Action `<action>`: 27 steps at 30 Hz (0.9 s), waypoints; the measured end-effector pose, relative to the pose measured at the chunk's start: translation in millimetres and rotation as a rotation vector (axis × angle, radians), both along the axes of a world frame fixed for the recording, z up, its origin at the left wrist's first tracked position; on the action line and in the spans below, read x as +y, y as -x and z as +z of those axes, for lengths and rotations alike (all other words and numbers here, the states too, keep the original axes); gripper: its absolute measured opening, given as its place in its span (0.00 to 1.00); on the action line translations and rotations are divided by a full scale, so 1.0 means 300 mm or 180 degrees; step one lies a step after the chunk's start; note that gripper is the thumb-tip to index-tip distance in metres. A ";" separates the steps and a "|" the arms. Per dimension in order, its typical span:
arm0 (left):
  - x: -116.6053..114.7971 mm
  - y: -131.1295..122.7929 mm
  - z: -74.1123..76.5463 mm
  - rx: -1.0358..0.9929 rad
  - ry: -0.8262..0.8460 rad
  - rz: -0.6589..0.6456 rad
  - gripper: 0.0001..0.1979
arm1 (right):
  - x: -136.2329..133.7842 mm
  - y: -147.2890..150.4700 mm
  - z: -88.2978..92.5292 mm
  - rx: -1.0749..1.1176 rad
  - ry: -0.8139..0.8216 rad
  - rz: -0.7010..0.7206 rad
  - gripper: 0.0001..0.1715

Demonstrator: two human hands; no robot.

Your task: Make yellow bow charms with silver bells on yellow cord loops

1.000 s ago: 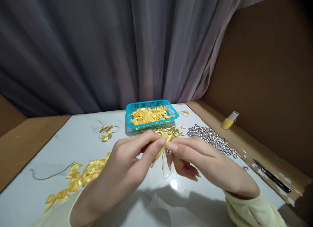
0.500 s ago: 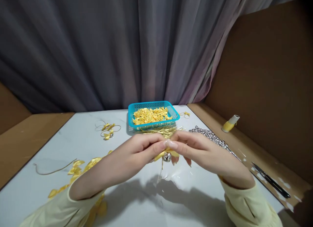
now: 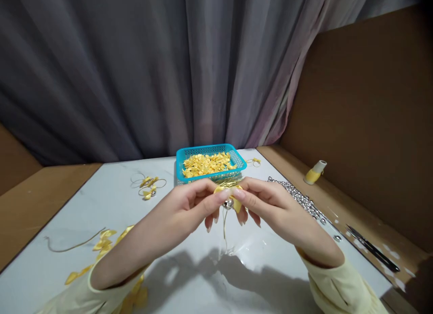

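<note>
Both hands pinch one small yellow bow (image 3: 237, 203) with a silver bell (image 3: 228, 203) above the white table (image 3: 189, 287).

Left hand (image 3: 184, 205) and right hand (image 3: 267, 205) meet fingertip to fingertip, thumbs and forefingers closed tight on the bow (a thin gold thread hangs below it). Loose yellow bows (image 3: 104, 240) lie near the left sleeve. Farther off, silver bells (image 3: 301, 199) sit at the right, scissors (image 3: 372, 248) beside them, and a blue basket (image 3: 209, 160) of bows stands just behind the hands.
</note>
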State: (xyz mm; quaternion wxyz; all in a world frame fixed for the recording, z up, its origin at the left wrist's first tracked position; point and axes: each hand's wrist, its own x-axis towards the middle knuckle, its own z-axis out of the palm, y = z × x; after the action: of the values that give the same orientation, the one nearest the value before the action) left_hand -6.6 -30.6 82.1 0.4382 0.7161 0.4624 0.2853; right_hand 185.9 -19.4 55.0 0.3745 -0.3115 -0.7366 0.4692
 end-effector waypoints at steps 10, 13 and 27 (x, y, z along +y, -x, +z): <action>0.003 0.014 -0.020 -0.0128 -0.0174 -0.0264 0.14 | -0.008 -0.023 0.016 -0.0168 -0.0257 -0.0144 0.20; 0.001 0.009 -0.016 -0.0189 -0.0226 -0.0286 0.15 | -0.014 -0.024 0.020 -0.0232 -0.0306 -0.0185 0.20; -0.027 -0.014 -0.002 -0.0375 0.0051 -0.0073 0.06 | 0.040 -0.055 0.010 -0.0202 -0.0258 0.0468 0.28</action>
State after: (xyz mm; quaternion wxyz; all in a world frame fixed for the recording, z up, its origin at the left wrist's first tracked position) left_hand -2.4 -38.6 81.5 0.4736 0.6998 0.4298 0.3182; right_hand 202.3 -7.5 57.8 0.3279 -0.2559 -0.7873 0.4551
